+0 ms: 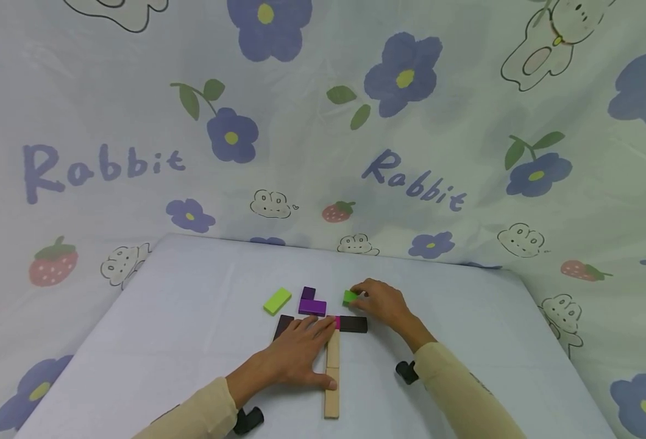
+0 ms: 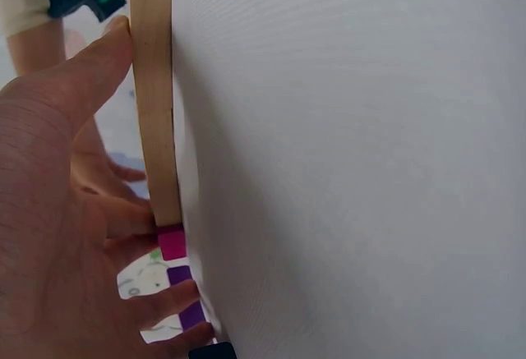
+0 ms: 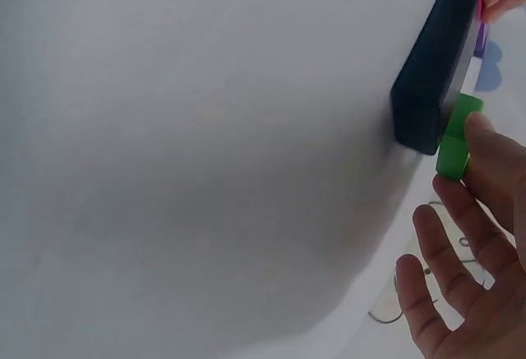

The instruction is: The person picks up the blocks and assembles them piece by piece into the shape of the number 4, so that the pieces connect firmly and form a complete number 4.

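My right hand (image 1: pixel 383 303) pinches a small green block (image 1: pixel 348 298) between thumb and fingers, behind a black block (image 1: pixel 354 324). In the right wrist view the green block (image 3: pixel 454 155) sits close to the black block's end (image 3: pixel 419 125); whether they touch, I cannot tell. The left hand (image 1: pixel 299 352) lies spread over the pieces with fingers extended. Its thumb touches a row of pale wooden blocks (image 1: pixel 331 403), and its fingertips are by a pink block (image 2: pixel 172 244) at that row's far end. Another black block (image 1: pixel 283 325) is partly hidden under the left hand.
Beyond the left hand lie a purple block (image 1: pixel 313 307) and a dark purple one (image 1: pixel 308 293), set against each other. A lime block (image 1: pixel 277 301) lies to their left. White cloth (image 1: pixel 191 341) covers the table, and a patterned curtain (image 1: pixel 301 146) hangs behind it.
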A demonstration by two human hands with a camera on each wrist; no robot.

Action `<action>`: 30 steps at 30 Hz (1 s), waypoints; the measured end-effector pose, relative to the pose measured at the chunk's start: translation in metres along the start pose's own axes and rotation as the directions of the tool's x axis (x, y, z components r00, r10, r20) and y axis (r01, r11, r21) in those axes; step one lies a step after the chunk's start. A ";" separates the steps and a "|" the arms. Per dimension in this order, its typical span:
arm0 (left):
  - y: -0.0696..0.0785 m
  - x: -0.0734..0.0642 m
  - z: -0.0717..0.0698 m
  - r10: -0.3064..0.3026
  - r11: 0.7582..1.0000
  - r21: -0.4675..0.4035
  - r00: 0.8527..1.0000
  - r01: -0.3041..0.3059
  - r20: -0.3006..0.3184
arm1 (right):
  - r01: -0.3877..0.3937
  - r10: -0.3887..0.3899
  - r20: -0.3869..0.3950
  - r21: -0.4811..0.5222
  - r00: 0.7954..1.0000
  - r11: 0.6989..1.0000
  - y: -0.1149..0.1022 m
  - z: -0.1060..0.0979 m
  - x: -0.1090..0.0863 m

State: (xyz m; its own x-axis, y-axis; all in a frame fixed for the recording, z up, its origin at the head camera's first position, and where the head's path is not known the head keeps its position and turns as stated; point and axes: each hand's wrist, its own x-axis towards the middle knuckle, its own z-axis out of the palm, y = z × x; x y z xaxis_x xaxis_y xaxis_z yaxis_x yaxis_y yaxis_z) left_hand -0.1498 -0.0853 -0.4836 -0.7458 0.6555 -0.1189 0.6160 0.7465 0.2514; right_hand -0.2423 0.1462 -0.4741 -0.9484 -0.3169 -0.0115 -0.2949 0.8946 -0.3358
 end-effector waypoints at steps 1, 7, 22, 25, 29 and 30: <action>0.000 0.000 0.000 0.000 1.000 0.001 1.000 0.000 0.001 | 0.010 -0.010 0.008 -0.007 1.000 1.000 -0.002 0.000 0.000; 0.001 0.000 0.000 -0.003 1.000 0.004 1.000 0.003 0.007 | 0.041 -0.039 0.046 -0.025 0.998 0.999 -0.012 0.000 0.003; 0.000 0.001 0.002 0.007 1.000 0.010 1.000 -0.007 -0.001 | 0.089 -0.087 0.094 -0.017 0.992 0.996 -0.020 0.003 0.005; -0.001 0.001 0.003 0.008 1.000 0.016 1.000 -0.008 -0.006 | 0.095 -0.093 0.098 -0.018 0.991 0.995 -0.021 0.004 0.004; -0.001 0.000 0.004 0.008 1.000 0.013 1.000 -0.008 -0.007 | 0.095 -0.093 0.105 -0.023 0.990 0.995 -0.023 0.004 0.004; -0.001 0.000 0.004 0.007 1.000 0.011 1.000 -0.007 -0.006 | 0.096 -0.093 0.107 -0.024 0.990 0.995 -0.024 0.004 0.004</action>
State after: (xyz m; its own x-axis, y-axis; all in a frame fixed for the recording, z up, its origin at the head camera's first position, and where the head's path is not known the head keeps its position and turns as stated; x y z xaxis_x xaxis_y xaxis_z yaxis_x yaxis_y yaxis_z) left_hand -0.1499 -0.0855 -0.4880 -0.7428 0.6603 -0.1112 0.6243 0.7429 0.2415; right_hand -0.2390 0.1222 -0.4697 -0.8989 -0.4307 -0.0806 -0.3875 0.8673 -0.3124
